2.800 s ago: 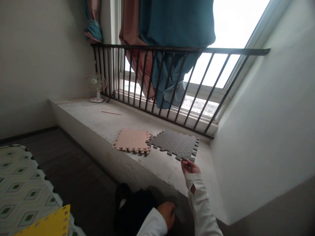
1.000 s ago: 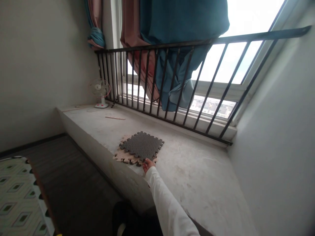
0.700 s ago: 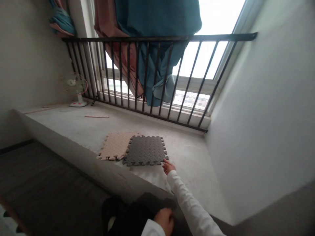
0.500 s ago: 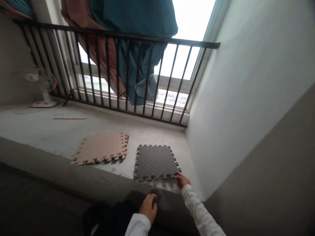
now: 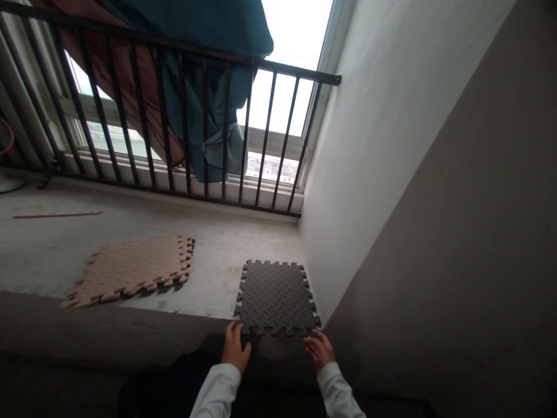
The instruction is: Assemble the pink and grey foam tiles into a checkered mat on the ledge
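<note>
A dark grey foam puzzle mat with a textured top lies flat on the pale ledge, its right side close to the wall. My left hand is at the mat's front left corner, thumb and fingers apart; whether the fingertips touch it I cannot tell. At the front right corner is my right hand, fingers loosely spread along the edge. Neither hand grips anything visible. To the left rests a stack of beige foam puzzle mats, with a darker edge showing beneath.
A dark metal railing runs along the back before the window, where a blue and pink curtain hangs. On the right stands a wall. A thin strip lies on the ledge; part of a fan shows far left.
The grey mat has shifted right, farther from the beige stack and up to the wall. My left hand has risen to its front left corner. The view has turned right.
</note>
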`<move>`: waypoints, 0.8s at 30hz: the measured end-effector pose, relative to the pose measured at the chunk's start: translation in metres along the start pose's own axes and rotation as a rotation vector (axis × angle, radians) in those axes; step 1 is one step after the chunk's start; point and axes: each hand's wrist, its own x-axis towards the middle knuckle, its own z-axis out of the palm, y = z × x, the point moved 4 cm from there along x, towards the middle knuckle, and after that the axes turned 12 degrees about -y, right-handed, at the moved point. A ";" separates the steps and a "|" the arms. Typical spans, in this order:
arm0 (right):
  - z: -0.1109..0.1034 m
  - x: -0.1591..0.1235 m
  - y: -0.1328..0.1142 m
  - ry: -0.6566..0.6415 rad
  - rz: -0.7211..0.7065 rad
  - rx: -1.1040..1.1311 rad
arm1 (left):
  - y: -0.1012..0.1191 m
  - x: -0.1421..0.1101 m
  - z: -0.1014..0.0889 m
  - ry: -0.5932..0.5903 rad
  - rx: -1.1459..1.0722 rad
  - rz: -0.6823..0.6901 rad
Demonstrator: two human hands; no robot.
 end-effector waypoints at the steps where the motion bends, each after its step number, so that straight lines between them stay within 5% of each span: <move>1: 0.001 -0.002 0.001 -0.010 -0.055 -0.133 | -0.001 0.001 0.000 -0.005 -0.013 -0.004; 5: 0.015 -0.018 -0.009 -0.098 -0.313 -0.923 | -0.002 0.003 -0.003 -0.031 -0.074 0.008; 9: 0.028 -0.029 -0.015 -0.099 -0.315 -1.420 | 0.000 0.006 -0.006 -0.084 -0.137 0.038; 24: 0.042 -0.022 -0.014 -0.189 -0.229 -1.624 | 0.007 0.023 -0.015 -0.221 -0.109 0.075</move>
